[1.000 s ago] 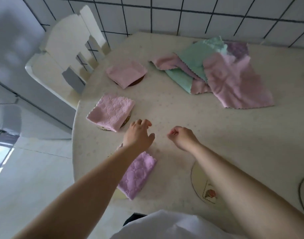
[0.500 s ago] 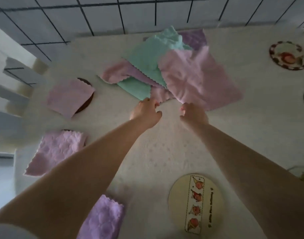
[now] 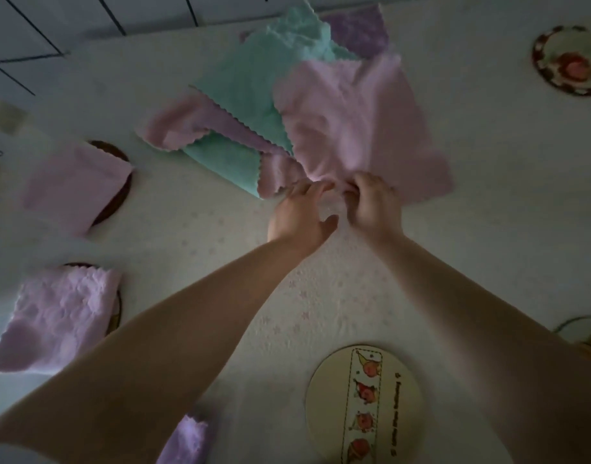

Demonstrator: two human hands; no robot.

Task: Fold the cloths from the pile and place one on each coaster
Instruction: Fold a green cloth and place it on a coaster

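Observation:
At the far middle of the table [image 3: 501, 236] lies a pile of loose cloths: a large pink cloth [image 3: 354, 122] on top, a mint green cloth [image 3: 247, 85] and a purple cloth [image 3: 361, 28] under it. My right hand [image 3: 374, 205] pinches the pink cloth's near edge. Beside it, my left hand [image 3: 301, 212] reaches the same edge with straight fingers and its thumb spread. A bare round coaster [image 3: 364, 406] with a picture strip lies near me.
On the left, a folded pink cloth [image 3: 76, 185] covers a dark coaster [image 3: 120, 195], and a folded lilac cloth [image 3: 59, 316] covers another. A folded purple cloth [image 3: 187, 440] shows at the bottom edge. More bare coasters lie at far right [image 3: 568, 61] and right edge [image 3: 582, 329].
Both hands moved away from the folded purple cloth and out to the pile. My right hand has taken hold of the pink cloth's near edge, which is now bunched up.

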